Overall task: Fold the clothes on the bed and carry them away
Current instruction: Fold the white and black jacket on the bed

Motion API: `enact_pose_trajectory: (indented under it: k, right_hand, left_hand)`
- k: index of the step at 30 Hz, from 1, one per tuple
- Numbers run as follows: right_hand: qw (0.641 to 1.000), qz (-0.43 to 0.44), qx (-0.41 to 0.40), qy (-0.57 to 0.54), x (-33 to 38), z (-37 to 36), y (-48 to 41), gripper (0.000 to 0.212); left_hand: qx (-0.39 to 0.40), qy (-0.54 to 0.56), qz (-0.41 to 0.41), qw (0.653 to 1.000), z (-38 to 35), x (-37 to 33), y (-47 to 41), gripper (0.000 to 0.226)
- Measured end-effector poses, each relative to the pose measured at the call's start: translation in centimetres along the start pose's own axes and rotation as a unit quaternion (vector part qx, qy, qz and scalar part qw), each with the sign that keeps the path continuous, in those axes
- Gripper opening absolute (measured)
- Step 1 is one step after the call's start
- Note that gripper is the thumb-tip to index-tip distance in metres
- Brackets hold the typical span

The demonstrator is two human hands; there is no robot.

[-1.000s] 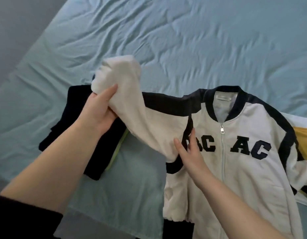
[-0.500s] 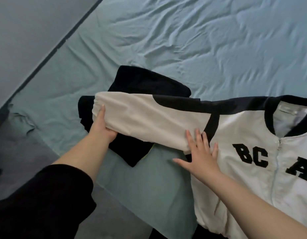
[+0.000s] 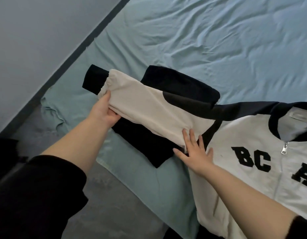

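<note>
A white varsity jacket (image 3: 249, 135) with black trim and black letters lies front-up on the bed (image 3: 218, 40), zipped. Its white sleeve (image 3: 149, 109) with a black cuff stretches out to the left. My left hand (image 3: 102, 112) grips the sleeve near the cuff and holds it above a folded black garment (image 3: 180, 87). My right hand (image 3: 194, 152) presses flat, fingers spread, on the jacket where the sleeve meets the body.
The wrinkled light blue sheet covers the bed, with bare sheet beyond the clothes. The bed's left edge (image 3: 101, 31) runs diagonally beside a grey wall. Grey floor (image 3: 114, 204) shows below the near corner of the bed.
The sleeve, bunched and raised a second ago, has been drawn out straight to the left over the black garment. My right hand has flattened at the sleeve's base. The view has shifted left.
</note>
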State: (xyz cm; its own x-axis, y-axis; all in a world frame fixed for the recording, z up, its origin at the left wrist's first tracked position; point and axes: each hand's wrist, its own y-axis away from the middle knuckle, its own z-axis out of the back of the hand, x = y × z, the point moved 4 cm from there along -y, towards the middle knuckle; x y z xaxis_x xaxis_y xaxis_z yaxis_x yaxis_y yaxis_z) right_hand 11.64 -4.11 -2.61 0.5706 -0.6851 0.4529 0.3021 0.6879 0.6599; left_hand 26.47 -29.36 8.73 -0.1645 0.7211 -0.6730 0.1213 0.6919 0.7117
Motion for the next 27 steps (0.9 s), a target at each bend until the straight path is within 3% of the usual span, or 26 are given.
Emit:
enact_pose_trajectory:
  k: [2, 4, 7, 9, 11, 12, 14, 17, 19, 22, 24, 27]
  right_hand:
    - [0.998, 0.015, -0.005, -0.068, -0.1, 0.9, 0.8, 0.089]
    - [0.986, 0.035, -0.041, -0.16, -0.2, 2.3, 2.4, 0.094]
    - [0.938, 0.061, -0.08, -0.333, 0.4, 4.3, 5.4, 0.097]
    - [0.896, 0.074, -0.099, -0.427, 1.1, 5.6, 7.1, 0.102]
    - [0.853, 0.087, -0.132, -0.498, 0.9, 7.2, 8.5, 0.106]
    - [0.827, 0.093, -0.158, -0.531, 0.4, 8.1, 9.2, 0.108]
    - [0.778, 0.104, -0.224, -0.578, -1.7, 9.9, 10.6, 0.108]
    - [0.733, 0.044, -0.325, -0.596, -6.7, 11.1, 12.4, 0.064]
    - [0.681, -0.032, -0.399, -0.613, -11.3, 10.7, 13.3, 0.028]
    - [0.585, -0.174, -0.457, -0.647, -19.3, 9.0, 14.6, 0.015]
    - [0.562, -0.236, -0.419, -0.673, -23.8, 7.4, 15.1, 0.022]
    - [0.516, -0.268, -0.343, -0.738, -28.2, 5.5, 15.6, 0.018]
  left_hand:
    - [0.007, -0.052, -0.019, 0.998, -1.0, 1.1, 1.0, 0.031]
    - [-0.012, -0.138, -0.075, 0.988, -2.7, 2.5, 3.0, 0.017]
    - [-0.006, -0.288, -0.194, 0.938, -6.4, 6.5, 7.7, 0.012]
    - [0.061, -0.353, -0.225, 0.906, -9.0, 10.5, 10.7, 0.018]
    - [0.158, -0.352, -0.211, 0.898, -11.2, 14.7, 12.7, 0.021]
    - [0.202, -0.373, -0.229, 0.876, -12.2, 16.4, 13.7, 0.024]
    - [0.278, -0.448, -0.297, 0.796, -14.0, 19.3, 15.4, 0.046]
    - [0.347, -0.496, -0.316, 0.731, -16.0, 24.3, 17.6, 0.059]
    - [0.385, -0.588, -0.313, 0.639, -17.0, 28.4, 19.1, 0.06]
    - [0.425, -0.675, -0.278, 0.536, -17.7, 32.9, 20.0, 0.063]
    - [0.419, -0.682, -0.298, 0.52, -18.0, 33.8, 19.7, 0.06]
    - [0.371, -0.67, -0.331, 0.552, -17.8, 32.8, 18.1, 0.057]
